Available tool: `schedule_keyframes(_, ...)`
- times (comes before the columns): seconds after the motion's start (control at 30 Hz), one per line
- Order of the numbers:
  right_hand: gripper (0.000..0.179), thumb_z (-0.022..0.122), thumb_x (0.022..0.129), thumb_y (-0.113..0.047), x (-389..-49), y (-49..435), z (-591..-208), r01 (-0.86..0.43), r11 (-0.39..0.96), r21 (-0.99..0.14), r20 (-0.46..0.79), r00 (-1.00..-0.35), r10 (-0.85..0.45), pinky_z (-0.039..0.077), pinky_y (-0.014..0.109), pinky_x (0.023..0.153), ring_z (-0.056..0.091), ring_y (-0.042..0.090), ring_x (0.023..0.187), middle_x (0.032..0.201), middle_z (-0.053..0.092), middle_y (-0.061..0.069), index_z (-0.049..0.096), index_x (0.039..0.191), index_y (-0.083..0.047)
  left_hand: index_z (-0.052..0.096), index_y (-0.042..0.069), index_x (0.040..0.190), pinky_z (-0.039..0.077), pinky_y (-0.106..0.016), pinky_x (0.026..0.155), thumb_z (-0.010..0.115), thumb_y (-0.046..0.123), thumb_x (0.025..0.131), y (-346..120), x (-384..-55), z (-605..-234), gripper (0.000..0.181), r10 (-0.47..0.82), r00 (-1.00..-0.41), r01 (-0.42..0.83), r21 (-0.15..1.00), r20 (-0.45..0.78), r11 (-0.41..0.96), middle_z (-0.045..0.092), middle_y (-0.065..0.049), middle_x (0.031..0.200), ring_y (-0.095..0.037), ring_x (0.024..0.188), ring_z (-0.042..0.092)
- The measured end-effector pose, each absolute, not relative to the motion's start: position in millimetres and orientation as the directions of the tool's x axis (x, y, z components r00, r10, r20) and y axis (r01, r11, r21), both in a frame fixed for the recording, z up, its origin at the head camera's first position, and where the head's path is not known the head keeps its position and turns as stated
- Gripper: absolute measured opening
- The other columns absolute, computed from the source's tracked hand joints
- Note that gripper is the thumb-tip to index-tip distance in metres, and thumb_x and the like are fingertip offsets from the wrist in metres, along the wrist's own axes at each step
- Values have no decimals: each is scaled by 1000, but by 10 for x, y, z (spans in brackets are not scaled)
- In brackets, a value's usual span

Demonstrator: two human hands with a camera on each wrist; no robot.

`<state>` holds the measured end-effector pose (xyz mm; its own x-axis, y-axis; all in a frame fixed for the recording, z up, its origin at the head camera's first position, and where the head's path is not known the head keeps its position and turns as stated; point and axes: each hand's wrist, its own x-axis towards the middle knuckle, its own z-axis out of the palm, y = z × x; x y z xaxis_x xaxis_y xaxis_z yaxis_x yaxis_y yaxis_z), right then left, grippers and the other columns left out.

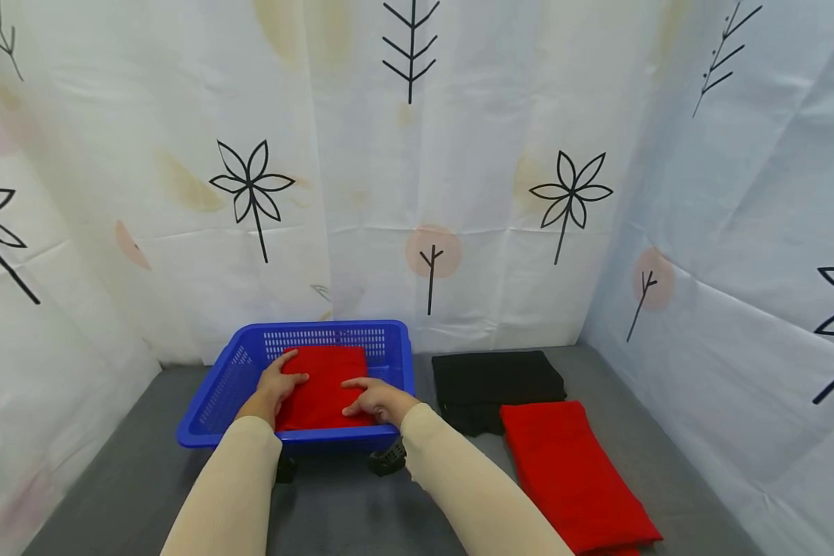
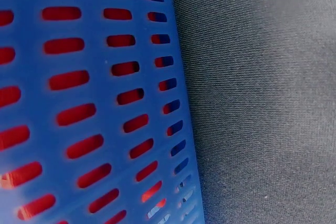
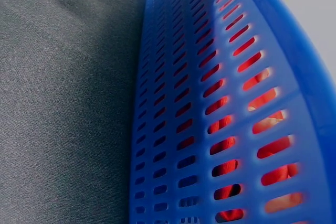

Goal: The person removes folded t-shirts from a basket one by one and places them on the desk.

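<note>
A folded red cloth lies inside a blue plastic basket with slotted walls. My left hand rests at the cloth's left edge, its thumb and a finger spread over the red fabric. On the opposite side, my right hand reaches over the basket's near rim and touches the cloth's right part with extended fingers. Some lower fingers of that hand are hidden. In the left wrist view, red shows through the slots of the basket wall. Bits of fingers and red fabric appear behind the basket wall in the right wrist view.
Right of the basket, a folded black cloth lies on the grey table surface. A second folded red cloth lies nearer, overlapping the black one's front edge. Patterned white curtains hang behind and along both sides.
</note>
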<state>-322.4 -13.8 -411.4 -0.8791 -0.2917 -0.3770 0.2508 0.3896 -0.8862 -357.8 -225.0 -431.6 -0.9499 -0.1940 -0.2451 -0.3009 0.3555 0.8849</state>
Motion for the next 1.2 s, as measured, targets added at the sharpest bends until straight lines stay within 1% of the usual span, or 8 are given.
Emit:
schedule_keyframes(0.47, 57, 70, 84, 3, -3222, -136, -4106, 208, 339, -917, -308, -911, -274, 55, 37, 90, 46, 32, 113, 145, 40, 19, 59, 137, -17, 23, 21, 157, 27, -61, 114, 58, 14, 98, -2272, -3607, -4311, 69, -191, -965, -240, 906, -182, 350, 15, -28, 159, -49, 138, 27)
schedule_keyframes(0.63, 58, 71, 84, 2, -3235, -129, -4107, 206, 318, -925, -298, -915, -274, 55, 26, 75, 48, 29, 107, 145, 40, 19, 59, 137, -18, 22, 22, 158, 27, -62, 114, 57, 15, 99, -2254, -3582, -4265, 69, -194, -966, -231, 905, -170, 358, 13, -28, 160, -50, 139, 25)
schedule_keyframes(0.77, 58, 71, 85, 1, -3251, -126, -4108, 219, 295, -930, -303, -911, -280, 47, 19, 59, 49, 26, 102, 145, 41, 18, 58, 138, -18, 21, 23, 158, 27, -63, 113, 56, 16, 99, -2245, -3565, -4229, 69, -195, -966, -233, 902, -171, 364, 12, -27, 160, -51, 139, 24)
schedule_keyframes(0.83, 58, 70, 85, 1, -3260, -121, -4108, 221, 287, -932, -304, -908, -287, 46, 18, 56, 49, 26, 100, 145, 41, 18, 57, 139, -18, 21, 23, 158, 27, -63, 113, 56, 17, 99, -2247, -3564, -4221, 69, -197, -965, -235, 897, -170, 375, 12, -27, 160, -50, 140, 24)
schedule_keyframes(0.93, 59, 70, 85, 2, -3266, -108, -4101, 222, 275, -936, -303, -905, -300, 49, 20, 59, 51, 26, 100, 144, 42, 18, 57, 139, -19, 21, 24, 158, 27, -63, 113, 57, 19, 99, -2255, -3565, -4212, 69, -199, -966, -235, 889, -167, 394, 13, -27, 160, -50, 140, 24)
schedule_keyframes(1.03, 60, 70, 84, 3, -3267, -97, -4090, 217, 262, -941, -294, -906, -305, 56, 26, 73, 51, 28, 103, 142, 43, 18, 57, 138, -19, 22, 24, 158, 27, -63, 113, 58, 19, 98, -2272, -3577, -4206, 70, -196, -968, -223, 885, -154, 408, 14, -27, 160, -50, 140, 25)
schedule_keyframes(1.13, 61, 71, 83, 4, -3268, -90, -4086, 203, 248, -947, -276, -910, -310, 55, 36, 86, 51, 29, 105, 141, 45, 18, 58, 138, -18, 22, 23, 158, 26, -62, 114, 59, 21, 98, -2290, -3585, -4200, 70, -184, -974, -197, 890, -130, 412, 16, -27, 160, -49, 141, 25)
schedule_keyframes(1.2, 61, 70, 82, 4, -3268, -86, -4082, 188, 245, -951, -261, -914, -312, 55, 38, 88, 51, 29, 104, 140, 45, 17, 58, 137, -18, 23, 23, 158, 25, -62, 115, 59, 21, 98, -2301, -3594, -4203, 70, -175, -978, -179, 894, -115, 411, 17, -26, 160, -48, 141, 26)
